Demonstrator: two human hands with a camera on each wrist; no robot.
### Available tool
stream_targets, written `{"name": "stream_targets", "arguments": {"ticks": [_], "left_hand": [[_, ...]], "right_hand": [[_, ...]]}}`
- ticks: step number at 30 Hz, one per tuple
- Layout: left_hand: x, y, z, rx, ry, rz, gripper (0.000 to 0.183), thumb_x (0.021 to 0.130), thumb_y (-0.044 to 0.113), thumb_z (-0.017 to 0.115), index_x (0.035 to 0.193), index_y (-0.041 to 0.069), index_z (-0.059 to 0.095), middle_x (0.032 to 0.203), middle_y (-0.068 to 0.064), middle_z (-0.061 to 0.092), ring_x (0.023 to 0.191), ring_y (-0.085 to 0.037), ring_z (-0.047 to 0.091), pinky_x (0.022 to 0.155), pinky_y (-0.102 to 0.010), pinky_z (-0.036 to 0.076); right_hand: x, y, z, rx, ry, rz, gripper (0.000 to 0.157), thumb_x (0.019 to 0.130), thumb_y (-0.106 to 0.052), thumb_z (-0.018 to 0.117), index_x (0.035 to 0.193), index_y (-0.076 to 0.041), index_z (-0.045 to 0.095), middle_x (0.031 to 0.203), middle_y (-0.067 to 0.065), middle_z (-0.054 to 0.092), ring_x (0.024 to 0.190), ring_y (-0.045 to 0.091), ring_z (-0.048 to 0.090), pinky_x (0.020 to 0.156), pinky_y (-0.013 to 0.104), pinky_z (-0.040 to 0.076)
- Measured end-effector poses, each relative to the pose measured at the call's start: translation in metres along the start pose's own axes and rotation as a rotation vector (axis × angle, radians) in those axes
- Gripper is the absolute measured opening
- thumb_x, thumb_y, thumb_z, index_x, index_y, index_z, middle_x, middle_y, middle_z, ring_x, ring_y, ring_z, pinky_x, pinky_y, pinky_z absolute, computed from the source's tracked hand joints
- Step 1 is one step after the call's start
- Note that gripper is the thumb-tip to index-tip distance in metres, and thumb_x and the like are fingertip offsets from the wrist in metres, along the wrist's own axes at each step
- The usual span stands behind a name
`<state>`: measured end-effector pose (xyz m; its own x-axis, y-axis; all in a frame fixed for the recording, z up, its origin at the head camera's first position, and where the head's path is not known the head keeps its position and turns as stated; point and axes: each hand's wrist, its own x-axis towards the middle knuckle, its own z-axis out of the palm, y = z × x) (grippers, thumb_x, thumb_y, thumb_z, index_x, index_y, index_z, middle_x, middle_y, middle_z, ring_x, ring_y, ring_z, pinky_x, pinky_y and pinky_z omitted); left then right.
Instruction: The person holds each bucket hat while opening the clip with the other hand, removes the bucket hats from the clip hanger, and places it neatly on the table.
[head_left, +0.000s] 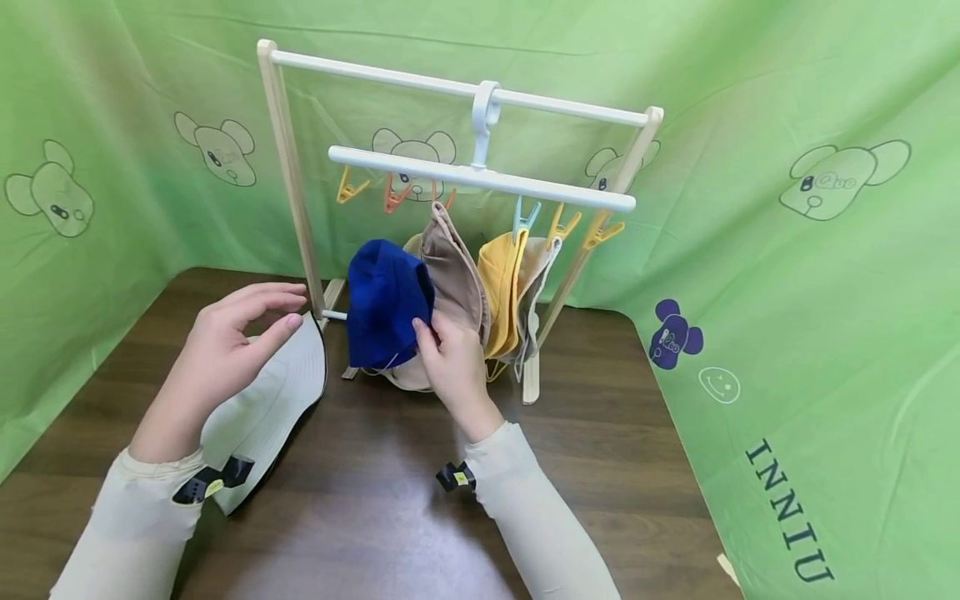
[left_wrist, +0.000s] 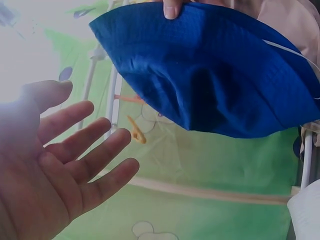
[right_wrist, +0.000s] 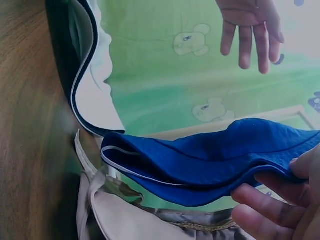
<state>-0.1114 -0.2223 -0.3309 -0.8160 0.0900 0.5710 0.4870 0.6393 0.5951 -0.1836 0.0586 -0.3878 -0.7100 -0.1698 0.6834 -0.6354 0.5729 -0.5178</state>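
Observation:
A blue bucket hat (head_left: 386, 304) hangs from my right hand (head_left: 456, 362), whose thumb and fingers pinch its brim. In the right wrist view the hat (right_wrist: 200, 162) looks folded flat, with a white cord along the brim. My left hand (head_left: 232, 350) is held apart from it, fingers spread loosely and holding nothing, above a white bucket hat (head_left: 273, 400) with a dark underside. Behind the blue hat, a taupe hat (head_left: 453, 267) hangs from the white clip hanger (head_left: 480, 175). To its right are a yellow hat (head_left: 501, 275) under a blue clothespin (head_left: 527, 215) and a greyish hat (head_left: 534, 292).
The hanger hooks over the top bar (head_left: 570, 106) of a wooden-legged rack. At its left end hang a yellow clothespin (head_left: 350, 187) and a red clothespin (head_left: 393, 197), with nothing in them. Green printed cloth (head_left: 825, 292) surrounds the brown wooden table (head_left: 615, 467).

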Motion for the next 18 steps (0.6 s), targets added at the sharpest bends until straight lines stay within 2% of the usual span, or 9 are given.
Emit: {"name": "stream_targets", "arguments": {"ticks": [5,10,18], "left_hand": [[-0.0054,-0.0047,-0.0034,-0.007,0.023,-0.009,0.022,0.096,0.01,0.072,0.117,0.016,0.075,0.132,0.004,0.069,0.121,0.008,0.056,0.086,-0.006,0.043],[-0.007,-0.0069,-0.0052,-0.02,0.035,-0.008,0.022,0.096,0.008,0.072,0.117,0.015,0.076,0.132,0.003,0.069,0.123,0.006,0.056,0.086,-0.007,0.043],[-0.0044,-0.0104,-0.0003,-0.05,0.034,0.003,0.024,0.096,0.005,0.072,0.117,0.014,0.075,0.131,0.002,0.069,0.124,0.005,0.057,0.088,-0.007,0.044]], "right_hand": [[0.0012,-0.0018,0.0002,-0.016,0.012,-0.04,0.036,0.102,-0.022,0.064,0.069,-0.012,0.054,0.059,0.0,0.046,0.056,0.019,0.049,0.051,0.031,0.039],[0.002,-0.0033,0.0018,-0.026,0.018,-0.055,0.035,0.102,-0.021,0.064,0.07,-0.012,0.054,0.059,0.0,0.044,0.055,0.019,0.048,0.051,0.031,0.038],[0.002,0.0003,0.009,-0.066,0.049,-0.113,0.032,0.101,-0.02,0.065,0.071,-0.011,0.056,0.057,-0.002,0.036,0.053,0.02,0.042,0.05,0.034,0.035]]}}
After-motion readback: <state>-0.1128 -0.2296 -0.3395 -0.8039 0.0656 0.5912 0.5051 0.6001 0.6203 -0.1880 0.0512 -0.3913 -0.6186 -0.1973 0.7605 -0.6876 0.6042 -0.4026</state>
